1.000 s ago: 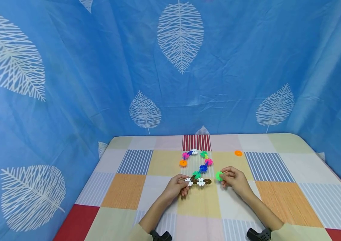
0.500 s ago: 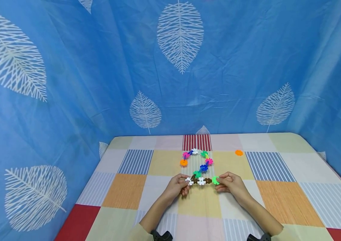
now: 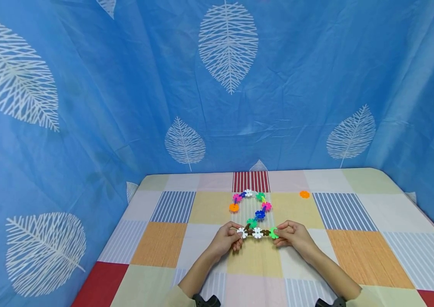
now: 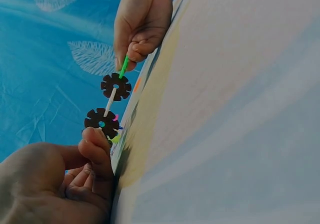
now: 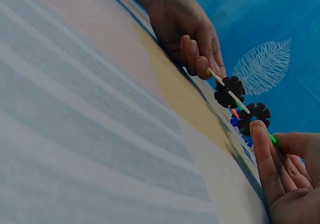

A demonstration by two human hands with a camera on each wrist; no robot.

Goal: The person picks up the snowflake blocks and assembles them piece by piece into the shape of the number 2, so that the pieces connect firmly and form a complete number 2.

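Observation:
My left hand (image 3: 222, 238) pinches a white flower-shaped interlocking disc (image 3: 242, 233) at the left end of a short row. In that row are brown discs, a middle white disc (image 3: 257, 233) and, at the right end, a bright green disc (image 3: 273, 233). Thumb and fingers of my right hand (image 3: 296, 238) pinch this green disc. Seen from the left wrist, the green edge meets the slotted rim of a brown disc (image 4: 116, 86); how deep it sits I cannot tell. From the row, a curved chain of coloured discs, with a blue one (image 3: 260, 214), runs back over the table.
The chain's far end is an orange disc (image 3: 234, 207). A loose orange disc (image 3: 304, 194) lies farther back on the right. A patchwork cloth (image 3: 253, 285) covers the table, and a blue leaf-print curtain (image 3: 278, 85) hangs behind and at both sides.
My right hand has moved left with the green disc, bringing it from a gap away to the brown disc at the row's end. My left hand has stayed nearly still.

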